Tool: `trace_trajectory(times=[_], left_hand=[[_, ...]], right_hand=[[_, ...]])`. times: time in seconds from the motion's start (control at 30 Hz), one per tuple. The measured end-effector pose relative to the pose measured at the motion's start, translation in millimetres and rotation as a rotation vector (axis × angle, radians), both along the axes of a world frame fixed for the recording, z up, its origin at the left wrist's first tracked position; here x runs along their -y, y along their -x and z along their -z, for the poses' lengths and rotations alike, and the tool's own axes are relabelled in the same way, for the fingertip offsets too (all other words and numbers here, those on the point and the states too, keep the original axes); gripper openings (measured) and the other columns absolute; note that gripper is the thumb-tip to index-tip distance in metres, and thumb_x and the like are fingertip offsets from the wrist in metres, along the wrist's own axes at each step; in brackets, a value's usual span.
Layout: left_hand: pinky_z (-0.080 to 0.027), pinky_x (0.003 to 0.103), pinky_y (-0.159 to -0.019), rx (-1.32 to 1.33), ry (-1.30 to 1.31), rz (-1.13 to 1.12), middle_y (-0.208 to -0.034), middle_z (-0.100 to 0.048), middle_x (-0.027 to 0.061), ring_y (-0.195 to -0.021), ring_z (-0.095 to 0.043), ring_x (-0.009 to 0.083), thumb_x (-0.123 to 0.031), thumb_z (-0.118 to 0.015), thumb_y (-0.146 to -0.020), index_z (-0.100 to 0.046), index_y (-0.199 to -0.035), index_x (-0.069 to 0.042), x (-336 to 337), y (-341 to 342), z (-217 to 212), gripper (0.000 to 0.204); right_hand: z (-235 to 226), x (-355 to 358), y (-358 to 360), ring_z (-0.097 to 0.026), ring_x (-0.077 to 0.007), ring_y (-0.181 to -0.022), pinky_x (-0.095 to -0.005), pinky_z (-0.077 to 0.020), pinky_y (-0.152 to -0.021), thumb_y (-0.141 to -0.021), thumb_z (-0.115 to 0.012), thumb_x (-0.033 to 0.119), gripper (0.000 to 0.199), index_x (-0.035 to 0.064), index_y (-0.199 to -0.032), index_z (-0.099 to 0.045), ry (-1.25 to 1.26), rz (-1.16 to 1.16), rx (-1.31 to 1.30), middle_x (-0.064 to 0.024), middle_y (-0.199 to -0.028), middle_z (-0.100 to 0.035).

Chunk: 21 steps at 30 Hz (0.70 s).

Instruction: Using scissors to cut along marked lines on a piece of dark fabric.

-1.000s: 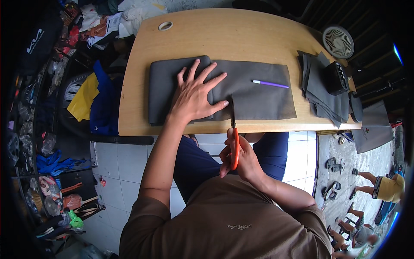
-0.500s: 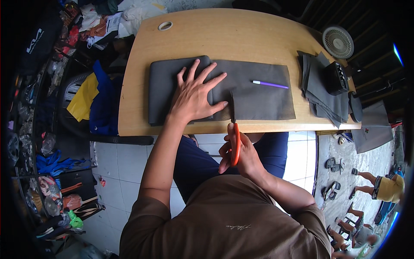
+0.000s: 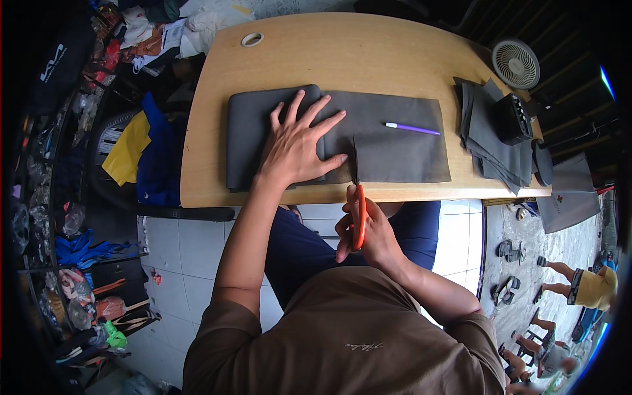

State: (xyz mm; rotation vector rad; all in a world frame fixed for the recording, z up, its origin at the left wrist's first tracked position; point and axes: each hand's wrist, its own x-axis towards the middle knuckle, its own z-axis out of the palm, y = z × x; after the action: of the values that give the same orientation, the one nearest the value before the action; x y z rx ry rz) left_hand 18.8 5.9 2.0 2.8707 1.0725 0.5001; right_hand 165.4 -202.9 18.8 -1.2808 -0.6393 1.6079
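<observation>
A long strip of black cloth-like material (image 3: 398, 158) lies near the table's front edge, its left part under a folded black piece (image 3: 247, 141). My left hand (image 3: 299, 141) rests flat with fingers spread, pressing on the folded piece and the strip beside it. In my right hand (image 3: 375, 234) are orange-handled scissors (image 3: 360, 220), held at the table edge. Their dark blades point away from me, over the strip's front edge just right of my left thumb. A purple pen with a white end (image 3: 413, 129) lies on the strip.
A roll of tape (image 3: 252, 40) is at the table's far left. On the right are stacked black sheets (image 3: 484, 135), a black box-shaped device (image 3: 513, 120) and a small fan (image 3: 516, 64). Yellow and blue cloth (image 3: 128, 148) hangs left of the wooden table (image 3: 368, 52).
The scissors' handles have shifted slightly in my right hand, and the blades look a little wider apart. My left hand stays in place.
</observation>
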Motion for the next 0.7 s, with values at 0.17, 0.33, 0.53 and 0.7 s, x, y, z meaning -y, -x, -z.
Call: trace_trajectory(times=[0.17, 0.33, 0.53, 0.7], left_hand=[[-0.022, 0.067, -0.134, 0.005, 0.003, 0.002, -0.181, -0.042, 0.0021, -0.170, -0.029, 0.0405, -0.063, -0.085, -0.086, -0.060, -0.166, -0.039, -1, 0, 0, 0.087], [-0.022, 0.067, -0.134, 0.001, 0.002, -0.001, -0.182, -0.042, 0.0019, -0.170, -0.029, 0.0401, -0.063, -0.086, -0.086, -0.060, -0.166, -0.039, 0, 0, 0, 0.087], [-0.021, 0.068, -0.134, 0.000, 0.009, -0.002, -0.182, -0.041, 0.0015, -0.170, -0.028, 0.0401, -0.062, -0.086, -0.085, -0.060, -0.166, -0.039, -1, 0, 0, 0.088], [-0.020, 0.069, -0.134, 0.034, 0.007, 0.006, -0.180, -0.044, 0.0038, -0.170, -0.029, 0.0412, -0.062, -0.087, -0.083, -0.063, -0.163, -0.036, -1, 1, 2, 0.087]], right_hand=[[0, 1, -1, -0.074, -0.0297, -0.054, -0.0336, -0.0585, -0.052, -0.116, -0.051, 0.067, 0.079, -0.0082, -0.137, -0.046, -0.054, -0.034, 0.019, -0.0146, -0.084, -0.065], [10, 2, 0, -0.071, -0.0277, -0.053, -0.0346, -0.0594, -0.051, -0.118, -0.050, 0.063, 0.071, -0.0052, -0.135, -0.048, -0.074, -0.028, -0.016, -0.0134, -0.086, -0.063], [20, 4, 2, -0.070, -0.0243, -0.053, -0.0344, -0.0605, -0.050, -0.119, -0.050, 0.061, 0.064, -0.0016, -0.132, -0.050, -0.105, -0.002, -0.027, -0.0125, -0.086, -0.061], [11, 3, 3, -0.070, -0.0243, -0.053, -0.0333, -0.0596, -0.050, -0.117, -0.051, 0.065, 0.068, -0.0010, -0.132, -0.050, -0.119, 0.018, -0.031, -0.0111, -0.083, -0.062]])
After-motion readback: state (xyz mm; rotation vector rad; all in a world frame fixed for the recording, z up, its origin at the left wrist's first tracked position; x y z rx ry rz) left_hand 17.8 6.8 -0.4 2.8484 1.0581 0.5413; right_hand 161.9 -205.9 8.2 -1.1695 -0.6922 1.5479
